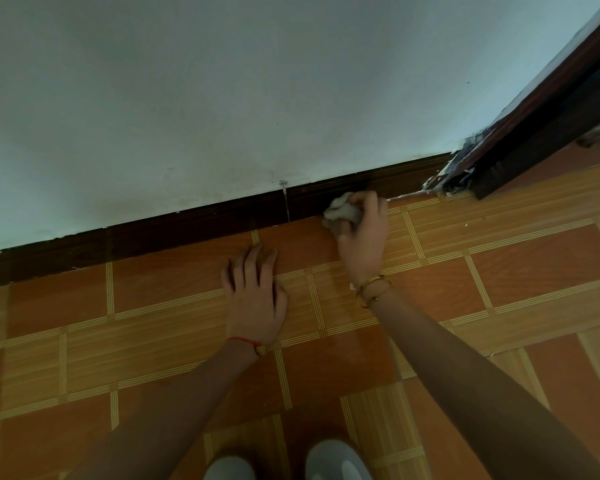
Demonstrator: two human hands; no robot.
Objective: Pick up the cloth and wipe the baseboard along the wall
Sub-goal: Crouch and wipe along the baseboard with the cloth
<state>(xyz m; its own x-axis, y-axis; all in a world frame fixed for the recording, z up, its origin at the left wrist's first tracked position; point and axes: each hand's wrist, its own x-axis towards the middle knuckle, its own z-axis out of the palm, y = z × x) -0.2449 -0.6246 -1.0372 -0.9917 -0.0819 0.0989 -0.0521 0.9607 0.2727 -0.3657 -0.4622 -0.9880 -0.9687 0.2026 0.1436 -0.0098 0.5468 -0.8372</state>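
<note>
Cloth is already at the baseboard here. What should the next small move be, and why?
Probably slide the cloth leftward along the baseboard. The right hand grips it bunched against the board near the door frame, so the long dark stretch to the left likely remains to be wiped. The left hand rests flat on the floor, bracing.

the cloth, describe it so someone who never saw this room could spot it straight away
Follow the dark baseboard along the foot of the pale wall toward the door frame on the right. The cloth is the crumpled whitish wad pressed there in the right hand, the only pale soft thing against dark wood and orange tiles.
</note>
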